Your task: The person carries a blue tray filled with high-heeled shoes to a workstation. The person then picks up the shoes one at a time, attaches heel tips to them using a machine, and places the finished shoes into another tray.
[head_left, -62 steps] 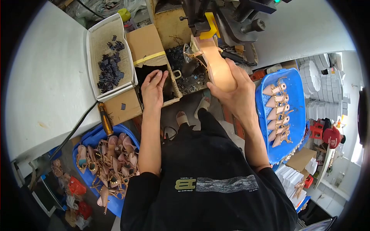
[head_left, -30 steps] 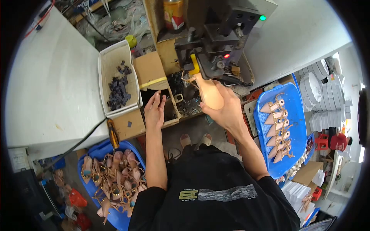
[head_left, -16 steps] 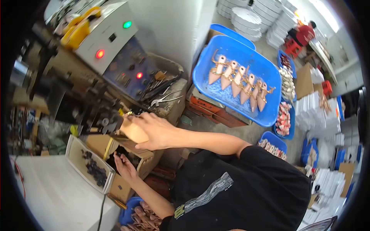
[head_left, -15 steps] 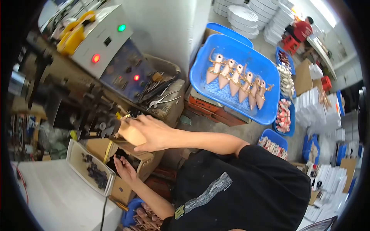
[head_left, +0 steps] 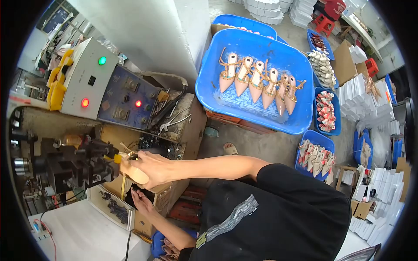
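Note:
My right hand point(head_left: 153, 168) is closed around a shoe point(head_left: 136, 175), its pale tan sole turned outward. The shoe's far end is up against the black head of a machine point(head_left: 82, 163), and the contact point is partly hidden. Lower down, my left hand point(head_left: 143, 202) has its palm up and fingers loosely bent and apart, with nothing visible in them. Close to it lies a white tray point(head_left: 96, 195) holding small dark pieces point(head_left: 115, 208).
A control box point(head_left: 89, 78) with green and red lights stands behind the machine. Pliers point(head_left: 167, 125) lie on a ledge. Several pink pointed shoes point(head_left: 257, 89) sit in a blue tub point(head_left: 209, 93). More shoe tubs point(head_left: 317, 139) and stacked white boxes point(head_left: 363, 102) line the right. A person point(head_left: 334, 8) sits far off.
My view has shifted, so the machine and control box appear further left and lower. My right hand still holds the shoe at the machine head. My left hand remains beside the tray.

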The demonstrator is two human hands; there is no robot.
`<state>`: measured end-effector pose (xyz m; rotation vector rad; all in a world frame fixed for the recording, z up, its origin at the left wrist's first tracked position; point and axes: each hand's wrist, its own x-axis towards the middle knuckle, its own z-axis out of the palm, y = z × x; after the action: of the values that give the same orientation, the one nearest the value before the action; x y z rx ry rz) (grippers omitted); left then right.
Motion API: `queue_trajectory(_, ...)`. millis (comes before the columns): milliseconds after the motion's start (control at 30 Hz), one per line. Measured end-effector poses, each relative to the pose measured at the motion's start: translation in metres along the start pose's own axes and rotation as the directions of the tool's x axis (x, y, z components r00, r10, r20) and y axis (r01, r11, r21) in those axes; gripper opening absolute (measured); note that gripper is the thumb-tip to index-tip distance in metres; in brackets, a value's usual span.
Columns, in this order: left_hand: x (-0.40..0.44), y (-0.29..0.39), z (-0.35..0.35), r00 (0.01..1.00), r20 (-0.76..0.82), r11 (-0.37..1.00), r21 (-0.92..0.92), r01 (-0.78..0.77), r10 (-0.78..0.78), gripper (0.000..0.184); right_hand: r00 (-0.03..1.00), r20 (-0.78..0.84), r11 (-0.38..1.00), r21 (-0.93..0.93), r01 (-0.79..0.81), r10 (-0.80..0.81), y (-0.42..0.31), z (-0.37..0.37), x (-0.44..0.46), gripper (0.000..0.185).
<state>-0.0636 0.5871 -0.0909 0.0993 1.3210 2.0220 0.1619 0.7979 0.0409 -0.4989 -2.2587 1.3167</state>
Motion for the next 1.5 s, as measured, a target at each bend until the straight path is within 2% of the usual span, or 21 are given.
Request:
queue_trajectory(133,-0.008,0.004,0.009,0.998,-0.048,0.995,0.091,-0.047,0.052,0.04,1.0,-0.001,0.979,0.206,-0.003,0.004,-0.003,-0.081,-0.064,0.072)
queue_trajectory(200,-0.021,0.004,0.032,0.988,-0.063,0.978,0.164,-0.127,0.138,0.038,0.993,-0.101,0.997,0.055,-0.049,0.055,0.018,-0.137,-0.102,0.083)
queue_trajectory(300,-0.027,0.003,0.057,0.942,-0.196,0.934,0.289,-0.21,0.272,0.035,0.762,-0.642,0.947,-0.183,-0.263,0.088,0.05,-0.222,-0.174,0.048)
queue_trajectory(333,-0.023,0.007,0.064,0.939,-0.128,0.913,0.306,-0.269,0.319,0.033,0.568,-0.823,0.862,-0.284,-0.42,0.006,0.074,-0.244,-0.198,0.046)
queue_trajectory(433,-0.014,0.032,0.119,0.895,-0.102,0.799,0.502,-0.331,0.435,0.033,0.527,-0.85,0.483,-0.465,-0.742,-0.01,0.171,-0.316,-0.263,0.041)
queue_trajectory(467,-0.005,0.036,0.137,0.856,-0.113,0.742,0.563,-0.363,0.505,0.033,0.545,-0.838,0.315,-0.526,-0.79,-0.033,0.204,-0.329,-0.275,0.041)
queue_trajectory(567,-0.005,0.041,0.218,0.712,0.104,0.337,0.827,-0.449,0.695,0.031,0.409,-0.89,0.268,-0.352,-0.897,0.199,0.293,-0.341,-0.297,0.043)
queue_trajectory(667,0.032,0.049,0.189,0.614,0.455,-0.131,0.857,-0.498,0.645,0.029,0.338,-0.804,0.234,-0.252,-0.939,0.489,0.323,-0.33,-0.294,0.055)
queue_trajectory(700,0.032,0.052,0.184,0.64,0.478,-0.129,0.849,-0.512,0.602,0.027,0.336,-0.775,0.219,-0.257,-0.941,0.535,0.33,-0.326,-0.293,0.058)
queue_trajectory(867,0.031,0.068,0.192,0.642,0.634,-0.34,0.773,-0.535,0.43,0.021,0.677,-0.718,0.162,-0.658,-0.736,0.161,0.375,-0.327,-0.324,0.061)
queue_trajectory(900,0.045,0.06,0.176,0.726,0.507,0.041,0.807,-0.589,0.465,0.028,0.723,-0.681,0.106,-0.715,-0.691,0.116,0.371,-0.328,-0.322,0.074)
queue_trajectory(933,0.037,0.063,0.187,0.579,0.679,-0.275,0.723,-0.634,0.451,0.032,0.764,-0.641,0.045,-0.763,-0.644,0.071,0.365,-0.33,-0.32,0.088)
queue_trajectory(1000,0.041,0.058,0.171,0.613,0.645,-0.049,0.706,-0.707,0.455,0.033,0.839,-0.463,0.13,-0.849,-0.513,0.286,0.503,-0.372,-0.382,0.08)
queue_trajectory(1033,0.031,0.061,0.176,0.725,0.521,0.279,0.689,-0.669,0.451,0.031,0.892,-0.315,-0.03,-0.939,-0.343,-0.325,0.458,-0.369,-0.347,0.081)
queue_trajectory(1067,0.047,0.051,0.161,0.591,0.603,0.122,0.637,-0.761,0.536,0.028,0.967,-0.04,-0.57,-0.813,0.115,0.253,0.438,-0.371,-0.349,0.068)
queue_trajectory(1100,0.056,0.054,0.155,0.545,0.679,-0.168,0.688,-0.706,0.492,0.027,0.918,-0.164,-0.312,-0.949,-0.047,0.362,0.384,-0.359,-0.31,0.066)
queue_trajectory(1133,0.046,0.057,0.161,0.642,0.552,0.194,0.658,-0.727,0.532,0.026,0.842,-0.283,-0.074,-0.957,-0.281,0.46,0.316,-0.343,-0.262,0.065)
queue_trajectory(1167,0.052,0.061,0.157,0.411,0.703,-0.232,0.626,-0.744,0.58,0.023,0.764,-0.35,0.007,-0.907,-0.42,0.542,0.274,-0.321,-0.231,0.062)
queue_trajectory(1200,0.043,0.062,0.165,0.568,0.576,0.002,0.701,-0.713,0.588,0.021,0.652,-0.412,0.054,-0.82,-0.571,0.637,0.253,-0.304,-0.209,0.058)
queue_trajectory(1367,0.045,0.062,0.158,0.526,0.59,-0.038,0.687,-0.726,0.613,0.015,0.947,-0.218,0.5,-0.809,-0.31,0.235,0.175,-0.228,-0.109,0.054)
queue_trajectory(1500,0.082,0.045,0.163,0.555,0.476,0.047,0.729,-0.683,0.682,0.015,0.995,-0.084,0.641,-0.76,-0.104,0.062,0.106,-0.157,-0.041,0.044)
